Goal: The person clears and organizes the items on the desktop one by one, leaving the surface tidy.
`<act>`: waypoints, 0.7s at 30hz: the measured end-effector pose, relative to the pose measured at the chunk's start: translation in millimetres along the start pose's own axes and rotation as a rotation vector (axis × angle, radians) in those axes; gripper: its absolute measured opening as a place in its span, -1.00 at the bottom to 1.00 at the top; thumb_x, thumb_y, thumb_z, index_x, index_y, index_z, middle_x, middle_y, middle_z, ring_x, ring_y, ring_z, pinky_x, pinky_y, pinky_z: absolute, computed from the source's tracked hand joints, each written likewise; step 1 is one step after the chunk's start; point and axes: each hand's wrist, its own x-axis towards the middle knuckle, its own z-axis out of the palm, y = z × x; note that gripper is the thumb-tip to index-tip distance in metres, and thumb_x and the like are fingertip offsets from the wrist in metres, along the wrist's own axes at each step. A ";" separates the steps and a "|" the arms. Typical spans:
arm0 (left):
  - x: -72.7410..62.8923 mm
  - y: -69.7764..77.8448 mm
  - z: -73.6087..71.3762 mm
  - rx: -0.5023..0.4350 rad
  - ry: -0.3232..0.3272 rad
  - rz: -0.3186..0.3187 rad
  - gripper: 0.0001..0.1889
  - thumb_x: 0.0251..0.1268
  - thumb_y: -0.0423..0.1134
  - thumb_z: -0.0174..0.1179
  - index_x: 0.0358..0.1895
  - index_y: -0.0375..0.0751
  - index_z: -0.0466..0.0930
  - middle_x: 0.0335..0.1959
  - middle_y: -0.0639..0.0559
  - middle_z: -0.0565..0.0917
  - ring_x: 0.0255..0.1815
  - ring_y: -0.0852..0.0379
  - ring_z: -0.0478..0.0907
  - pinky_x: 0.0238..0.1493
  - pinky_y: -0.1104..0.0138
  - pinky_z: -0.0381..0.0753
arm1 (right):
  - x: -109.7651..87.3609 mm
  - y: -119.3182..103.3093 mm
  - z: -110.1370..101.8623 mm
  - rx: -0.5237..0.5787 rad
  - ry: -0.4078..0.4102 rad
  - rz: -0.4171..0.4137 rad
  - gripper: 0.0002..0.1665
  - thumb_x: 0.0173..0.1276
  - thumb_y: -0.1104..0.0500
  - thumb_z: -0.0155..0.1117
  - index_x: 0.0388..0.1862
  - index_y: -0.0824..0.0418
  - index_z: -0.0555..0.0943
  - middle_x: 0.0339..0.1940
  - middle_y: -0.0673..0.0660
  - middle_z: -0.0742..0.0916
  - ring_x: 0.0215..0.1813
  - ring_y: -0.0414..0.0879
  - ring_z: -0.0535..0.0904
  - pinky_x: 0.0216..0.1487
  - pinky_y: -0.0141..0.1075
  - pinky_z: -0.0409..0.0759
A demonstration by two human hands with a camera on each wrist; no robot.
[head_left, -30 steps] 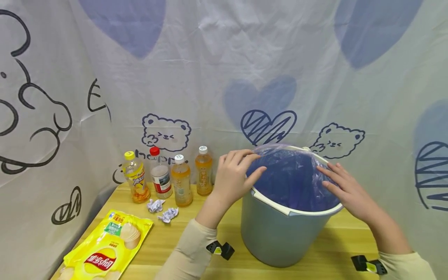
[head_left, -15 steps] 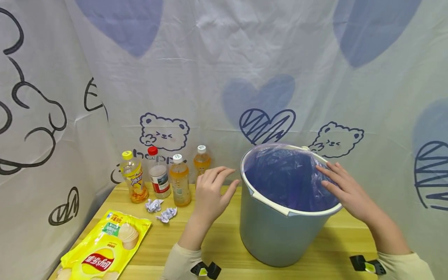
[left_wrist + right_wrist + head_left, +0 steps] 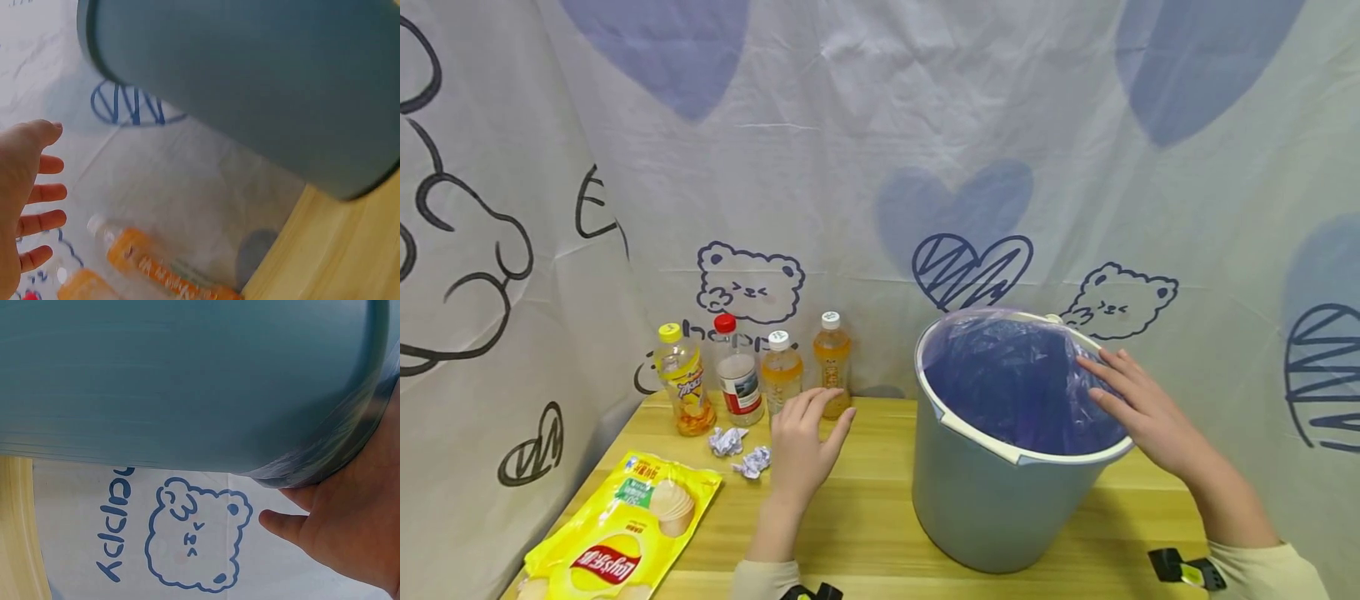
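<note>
A grey-blue bucket [image 3: 985, 508] with a white rim stands on the wooden table, lined with a thin, see-through purplish plastic bag [image 3: 1000, 379]. My right hand [image 3: 1142, 412] rests on the lined right rim, fingers extended over the plastic. In the right wrist view, the plastic folds over the outside of the rim beside that hand [image 3: 350, 519]. My left hand [image 3: 802, 450] hovers away from the bucket with relaxed fingers and holds nothing. Nearest to it are two crumpled paper balls [image 3: 752, 462] and a white-capped bottle [image 3: 781, 371], partly hidden behind the fingers.
Other bottles stand at the back left: one yellow-capped [image 3: 688, 392], one red-capped [image 3: 741, 387] and another white-capped [image 3: 832, 354]. A yellow chip bag [image 3: 632, 521] lies at the front left. A printed white cloth [image 3: 850, 208] hangs behind the table.
My left hand has left the bucket's left rim and moved left and down toward the bottles and paper balls. My right hand has stayed on the right rim.
</note>
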 end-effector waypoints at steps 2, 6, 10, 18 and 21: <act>-2.1 -8.7 -2.0 0.023 0.000 -0.021 -0.68 0.14 -0.04 0.36 -0.07 -0.08 0.68 -0.12 -0.05 0.71 -0.11 -0.08 0.61 -0.18 0.02 0.51 | -0.1 -0.1 0.2 0.003 -0.001 0.001 -0.35 0.55 -0.06 -0.13 0.53 0.12 0.20 0.58 0.41 0.07 0.59 0.38 -0.31 0.33 0.52 -0.26; -6.9 -27.7 -5.1 0.069 0.003 -0.058 -0.66 0.12 -0.03 0.38 -0.06 -0.09 0.67 -0.12 -0.07 0.71 -0.11 -0.11 0.61 -0.17 -0.03 0.51 | -0.3 -0.3 0.5 0.005 -0.001 0.003 -0.35 0.55 -0.05 -0.13 0.53 0.13 0.20 0.58 0.41 0.07 0.60 0.38 -0.31 0.33 0.52 -0.26; -14.2 -46.8 -7.8 0.114 -0.005 -0.117 -0.64 0.10 -0.02 0.39 -0.07 -0.09 0.67 -0.11 -0.08 0.70 -0.08 -0.15 0.60 -0.14 -0.08 0.49 | 0.1 -0.5 0.9 0.007 -0.002 0.002 -0.36 0.55 -0.05 -0.13 0.53 0.13 0.21 0.57 0.42 0.08 0.59 0.38 -0.30 0.33 0.52 -0.25; -31.9 -80.4 -10.9 0.148 -0.083 -0.277 -0.57 0.10 0.02 0.40 -0.02 -0.12 0.66 -0.05 -0.14 0.69 0.01 -0.21 0.56 -0.01 -0.18 0.43 | -0.3 1.2 1.2 0.010 0.004 -0.003 -0.36 0.55 -0.05 -0.12 0.52 0.14 0.21 0.57 0.42 0.08 0.59 0.39 -0.30 0.32 0.52 -0.25; -38.4 -92.3 -11.0 0.160 -0.129 -0.346 -0.54 0.11 0.05 0.39 0.02 -0.12 0.64 -0.01 -0.14 0.68 0.04 -0.23 0.54 0.08 -0.18 0.38 | -0.1 1.8 1.4 0.008 0.007 -0.007 -0.36 0.55 -0.04 -0.12 0.52 0.13 0.21 0.57 0.43 0.09 0.59 0.40 -0.29 0.32 0.52 -0.25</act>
